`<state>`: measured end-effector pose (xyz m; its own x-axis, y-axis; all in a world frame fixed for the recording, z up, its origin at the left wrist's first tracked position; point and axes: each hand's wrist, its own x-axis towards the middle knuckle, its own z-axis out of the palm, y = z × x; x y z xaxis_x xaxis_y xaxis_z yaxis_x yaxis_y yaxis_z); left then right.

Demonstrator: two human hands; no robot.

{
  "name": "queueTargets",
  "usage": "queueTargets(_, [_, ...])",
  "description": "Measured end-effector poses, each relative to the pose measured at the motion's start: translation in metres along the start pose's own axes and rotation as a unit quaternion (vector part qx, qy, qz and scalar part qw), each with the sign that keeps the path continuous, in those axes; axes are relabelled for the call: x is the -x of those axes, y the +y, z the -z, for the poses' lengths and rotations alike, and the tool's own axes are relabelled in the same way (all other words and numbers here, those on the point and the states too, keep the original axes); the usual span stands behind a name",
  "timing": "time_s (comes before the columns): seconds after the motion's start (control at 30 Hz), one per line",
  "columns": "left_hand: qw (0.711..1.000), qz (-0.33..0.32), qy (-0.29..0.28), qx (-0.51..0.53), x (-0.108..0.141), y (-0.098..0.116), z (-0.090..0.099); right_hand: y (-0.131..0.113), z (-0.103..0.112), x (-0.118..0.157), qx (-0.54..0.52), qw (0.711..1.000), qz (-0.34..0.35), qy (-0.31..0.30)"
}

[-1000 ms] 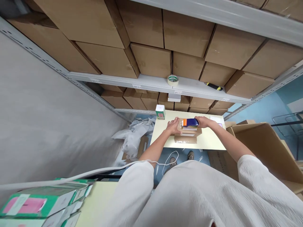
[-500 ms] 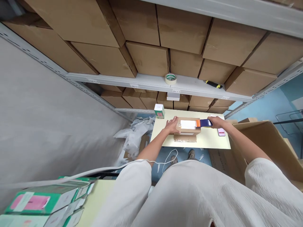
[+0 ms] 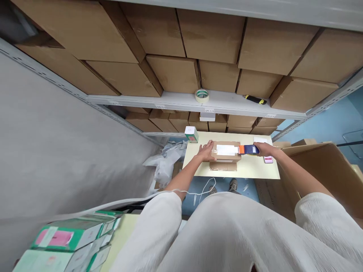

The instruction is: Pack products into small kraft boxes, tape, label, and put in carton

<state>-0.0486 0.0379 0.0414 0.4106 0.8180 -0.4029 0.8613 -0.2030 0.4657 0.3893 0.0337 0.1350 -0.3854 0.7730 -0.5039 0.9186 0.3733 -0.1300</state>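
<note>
A small cardboard box [image 3: 227,158] with a white label [image 3: 226,150] on top stands on the pale yellow table [image 3: 195,166]. My left hand [image 3: 206,152] grips its left end, fingers over the far edge and thumb on the near side. In my right hand [image 3: 263,149] is a blue and orange tape dispenser [image 3: 250,149], held by its back end just past the box's right edge. Clear tape shows on the box. A flat cardboard piece [image 3: 223,167] with shiny tape lies against the near side of the box.
A white and green carton [image 3: 191,134] stands at the table's back left; a phone [image 3: 268,159] lies at the right. Shelving ahead holds cardboard boxes, a tape roll [image 3: 202,96] and a utility knife [image 3: 255,99]. A big open carton [image 3: 326,170] is at right, green boxes [image 3: 56,238] at lower left.
My right hand and the tape dispenser have moved slightly right, off the top of the box to its right edge. My left hand stays on the box. The view has shifted a little.
</note>
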Motion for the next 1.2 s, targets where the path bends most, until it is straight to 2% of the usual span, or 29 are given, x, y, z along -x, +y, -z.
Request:
queueTargets(0.17, [1.000,0.000,-0.013,-0.022,0.003,0.005,0.006,0.036,-0.008,0.017,-0.006,1.000,-0.026,0.010])
queueTargets(0.3, [1.000,0.002,-0.019,-0.017,0.005,0.009,0.010,0.051,-0.012,0.023,-0.023,0.999,-0.034,0.010])
queueTargets(0.53, [0.999,0.008,-0.024,-0.023,0.009,0.017,0.016,0.045,-0.014,0.019,0.009,1.000,-0.021,-0.002])
queueTargets(0.87, [0.999,0.009,-0.023,-0.023,0.007,0.015,0.013,0.024,-0.021,-0.004,0.058,0.996,-0.062,-0.037])
queueTargets(1.2, [0.999,0.015,-0.030,-0.036,0.005,0.015,0.013,0.047,-0.020,0.016,0.008,0.999,-0.034,-0.012])
